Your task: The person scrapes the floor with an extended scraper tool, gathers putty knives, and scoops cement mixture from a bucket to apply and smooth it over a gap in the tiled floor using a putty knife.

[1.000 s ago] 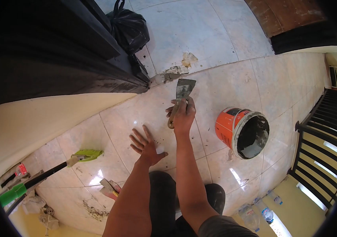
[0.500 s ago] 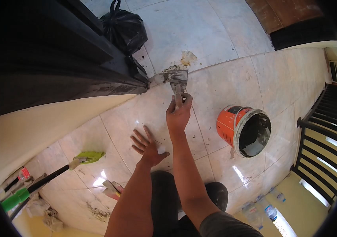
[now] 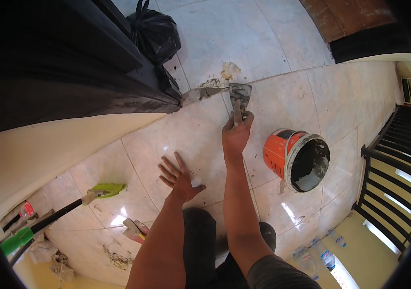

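My right hand [image 3: 236,135] grips a putty knife [image 3: 240,94], a finger pressed along its blade. The blade, smeared with grey paste, lies against the floor at the right end of a patch of wet grey mortar [image 3: 211,90] on the joint between tiles. My left hand [image 3: 181,184] rests flat on the tiled floor with its fingers spread, holding nothing. To the right of my right hand an orange bucket [image 3: 275,153] lies tilted, its opening facing me, with grey paste inside.
A black plastic bag [image 3: 156,36] sits by the dark door frame [image 3: 138,91]. On the left are a green brush head [image 3: 108,189] on a pole and a trowel [image 3: 134,230]. Plastic bottles [image 3: 328,260] lie by the black railing [image 3: 391,166] at the right.
My right hand first brought the blade down onto the mortar, turning the knife over, then moved it rightward along the joint. My left hand has stayed in place.
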A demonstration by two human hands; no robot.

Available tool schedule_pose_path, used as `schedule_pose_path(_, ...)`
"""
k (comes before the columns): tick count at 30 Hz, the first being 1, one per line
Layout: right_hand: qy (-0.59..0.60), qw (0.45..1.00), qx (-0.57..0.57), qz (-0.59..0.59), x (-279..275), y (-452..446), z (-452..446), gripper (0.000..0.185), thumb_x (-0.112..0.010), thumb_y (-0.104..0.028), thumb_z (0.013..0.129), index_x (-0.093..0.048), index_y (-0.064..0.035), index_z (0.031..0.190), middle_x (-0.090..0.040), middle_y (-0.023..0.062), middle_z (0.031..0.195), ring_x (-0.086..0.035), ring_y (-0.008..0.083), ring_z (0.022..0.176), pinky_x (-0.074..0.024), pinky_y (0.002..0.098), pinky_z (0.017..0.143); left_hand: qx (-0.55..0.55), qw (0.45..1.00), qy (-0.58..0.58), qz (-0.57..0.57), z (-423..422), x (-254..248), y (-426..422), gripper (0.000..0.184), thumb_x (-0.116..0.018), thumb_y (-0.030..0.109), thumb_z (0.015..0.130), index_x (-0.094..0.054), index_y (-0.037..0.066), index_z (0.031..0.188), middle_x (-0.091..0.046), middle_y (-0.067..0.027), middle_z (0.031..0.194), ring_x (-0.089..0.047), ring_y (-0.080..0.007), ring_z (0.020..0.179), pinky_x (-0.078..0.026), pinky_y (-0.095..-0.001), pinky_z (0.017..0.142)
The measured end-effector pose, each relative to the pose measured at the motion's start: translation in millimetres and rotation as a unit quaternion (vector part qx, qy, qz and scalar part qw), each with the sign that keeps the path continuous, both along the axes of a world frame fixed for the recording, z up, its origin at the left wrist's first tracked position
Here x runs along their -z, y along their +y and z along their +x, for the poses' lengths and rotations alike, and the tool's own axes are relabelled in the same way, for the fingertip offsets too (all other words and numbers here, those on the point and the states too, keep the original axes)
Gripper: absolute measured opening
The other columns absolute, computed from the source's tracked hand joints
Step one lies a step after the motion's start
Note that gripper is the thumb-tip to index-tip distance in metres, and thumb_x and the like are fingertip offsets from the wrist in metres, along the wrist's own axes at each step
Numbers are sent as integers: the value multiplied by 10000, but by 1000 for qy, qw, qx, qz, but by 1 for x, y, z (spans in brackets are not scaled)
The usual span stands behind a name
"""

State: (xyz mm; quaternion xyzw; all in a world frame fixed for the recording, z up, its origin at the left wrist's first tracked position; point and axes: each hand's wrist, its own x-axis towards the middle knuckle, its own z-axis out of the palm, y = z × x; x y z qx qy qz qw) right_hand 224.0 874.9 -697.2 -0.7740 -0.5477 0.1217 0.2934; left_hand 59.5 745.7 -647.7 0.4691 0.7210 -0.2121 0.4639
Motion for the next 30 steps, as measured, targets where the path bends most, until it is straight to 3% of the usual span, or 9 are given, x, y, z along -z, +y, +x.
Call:
schedule_pose_path(3,38,998,-28,38,-8,1,-10,589,-686,-22,946,-637,-198,1506,-559,179,1172,-638,385,1023,-564,460,859,2,1000,2,-3,0,0,0,1643,-965,505,722,341,104,1636,350,-409,1642,281,-646,1522,13,-746,1236)
schedule_pose_path(5,23,997,-72,-15,-6,0,-15,588,-678,-17,946,-644,-213,1500,-559,177,1179,-636,385,1022,-563,460,855,1,1000,-1,-1,0,0,0,1642,-965,503,722,339,105,1637,350,-408,1643,281,-646,1522,12,-746,1236)
schedule_pose_path(9,-65,998,-24,0,6,-1,-3,666,-695,-10,894,-616,-195,1529,-562,188,1209,-647,380,1088,-582,463,861,-6,1000,-5,3,-1,0,-1,1640,-969,493,721,333,109,1641,352,-405,1644,279,-646,1522,11,-745,1236)
schedule_pose_path(13,6,1000,-22,8,5,0,5,659,-679,-7,899,-615,-187,1530,-559,200,1222,-642,397,1089,-580,459,863,-6,1000,-8,11,0,0,-2,1643,-973,489,716,330,111,1642,354,-403,1644,279,-642,1525,15,-743,1237)
schedule_pose_path(17,3,997,-71,32,5,-2,4,622,-692,2,909,-652,-199,1497,-559,177,1182,-646,375,1024,-561,452,849,-10,1000,-8,11,0,-1,0,1643,-975,488,713,324,111,1645,355,-401,1645,278,-641,1526,11,-743,1237)
schedule_pose_path(19,-53,996,-67,-5,5,-3,6,624,-696,-1,909,-654,-209,1495,-565,170,1190,-649,365,1030,-563,446,849,-9,1000,-5,7,0,-1,1,1644,-976,486,713,324,111,1645,356,-399,1645,279,-640,1526,10,-742,1237)
schedule_pose_path(22,-14,1000,-27,-7,8,-2,9,640,-694,-2,909,-646,-230,1504,-571,166,1219,-651,362,1065,-565,443,858,-12,1000,-5,4,0,-1,0,1646,-977,482,713,329,112,1643,362,-397,1644,287,-638,1524,19,-739,1238)
schedule_pose_path(30,-32,998,-63,5,9,-6,8,629,-686,-3,921,-629,-199,1517,-567,174,1211,-654,370,1029,-572,455,856,-8,1000,-3,5,0,-1,0,1648,-975,494,710,329,119,1645,357,-397,1646,284,-642,1523,3,-746,1236)
